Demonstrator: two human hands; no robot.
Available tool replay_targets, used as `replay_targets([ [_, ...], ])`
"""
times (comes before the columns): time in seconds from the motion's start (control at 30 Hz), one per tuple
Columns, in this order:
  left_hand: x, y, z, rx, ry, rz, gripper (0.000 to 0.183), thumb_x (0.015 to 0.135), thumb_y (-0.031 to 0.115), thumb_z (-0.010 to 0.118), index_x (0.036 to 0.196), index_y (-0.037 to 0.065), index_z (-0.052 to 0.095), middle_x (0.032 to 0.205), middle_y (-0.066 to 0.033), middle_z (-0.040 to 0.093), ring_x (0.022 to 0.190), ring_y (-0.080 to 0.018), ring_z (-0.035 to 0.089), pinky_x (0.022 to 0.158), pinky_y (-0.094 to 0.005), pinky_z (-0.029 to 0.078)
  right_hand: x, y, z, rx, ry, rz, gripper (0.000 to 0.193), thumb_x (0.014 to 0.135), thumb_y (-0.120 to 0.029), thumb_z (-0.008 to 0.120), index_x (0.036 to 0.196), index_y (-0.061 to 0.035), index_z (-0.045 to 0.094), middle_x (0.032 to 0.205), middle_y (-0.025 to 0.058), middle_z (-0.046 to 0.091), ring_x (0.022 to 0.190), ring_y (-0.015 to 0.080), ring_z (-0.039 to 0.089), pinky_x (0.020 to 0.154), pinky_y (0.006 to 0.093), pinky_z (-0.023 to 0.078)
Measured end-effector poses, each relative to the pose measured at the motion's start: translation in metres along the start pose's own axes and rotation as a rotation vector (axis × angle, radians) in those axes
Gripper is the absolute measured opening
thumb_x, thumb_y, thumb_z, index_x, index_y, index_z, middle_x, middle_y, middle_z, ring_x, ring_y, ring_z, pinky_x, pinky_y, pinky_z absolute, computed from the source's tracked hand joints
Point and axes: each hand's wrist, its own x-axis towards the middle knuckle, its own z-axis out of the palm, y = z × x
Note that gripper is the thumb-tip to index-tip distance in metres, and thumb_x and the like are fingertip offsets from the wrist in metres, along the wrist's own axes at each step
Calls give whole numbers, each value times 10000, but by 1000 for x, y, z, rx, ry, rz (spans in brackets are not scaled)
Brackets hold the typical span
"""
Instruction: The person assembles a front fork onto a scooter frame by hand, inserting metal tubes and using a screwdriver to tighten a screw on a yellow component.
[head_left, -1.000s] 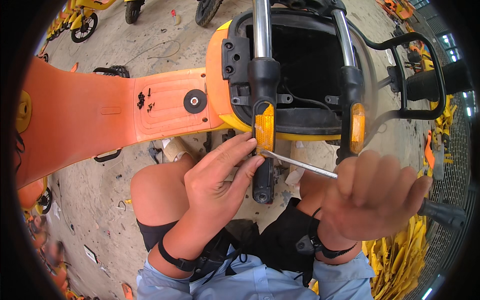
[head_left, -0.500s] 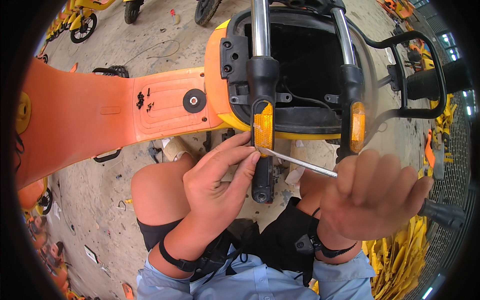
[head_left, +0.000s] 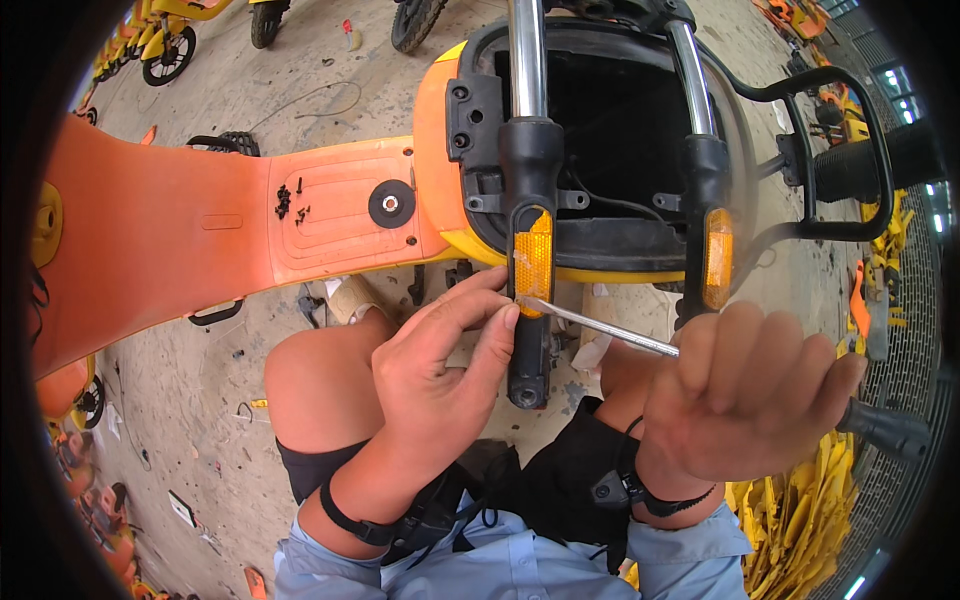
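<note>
My right hand (head_left: 745, 390) is closed around a screwdriver, its metal shaft (head_left: 620, 334) slanting up to the left. The flat tip rests against the lower end of an amber reflector (head_left: 533, 255) on the black lower part of a fork leg (head_left: 528, 360). My left hand (head_left: 435, 355) has thumb and index finger pinched together at the reflector's lower left edge, beside the tip. Whether they grip the reflector or something small is hidden. A second amber reflector (head_left: 718, 255) sits on the other fork leg (head_left: 704, 160), to the right.
The orange scooter body (head_left: 160, 240) stretches left; its footboard carries loose black screws (head_left: 283, 203) and a black disc (head_left: 391, 204). Behind the fork lies a dark open basket (head_left: 620, 120). A black tubular frame (head_left: 885, 150) juts out right. Yellow panels (head_left: 800, 510) are piled at lower right.
The scooter and my left hand sit slightly farther right in the picture. The screwdriver tip stays at the reflector's lower end, and both hands keep their hold.
</note>
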Motion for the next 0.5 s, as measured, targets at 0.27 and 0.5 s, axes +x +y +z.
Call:
replay_targets([
  [0.27, -1, -3, 0, -13, 9, -12, 96, 868, 9, 712, 950, -36, 691, 1028, -203, 723, 889, -228, 721, 791, -318, 568, 2, 1, -3, 18, 21, 12, 500, 1077, -415, 244, 667, -145, 338, 611, 20, 343, 510, 150, 308, 454, 291, 247],
  [0.5, -1, -1, 1, -8, 18, -47, 107, 869, 9, 712, 956, -44, 681, 1000, -197, 726, 884, -218, 720, 775, -315, 574, -1, -2, 1, -5, 103, 31, 543, 1072, -465, 233, 646, -149, 346, 589, 14, 355, 503, 152, 309, 469, 284, 279],
])
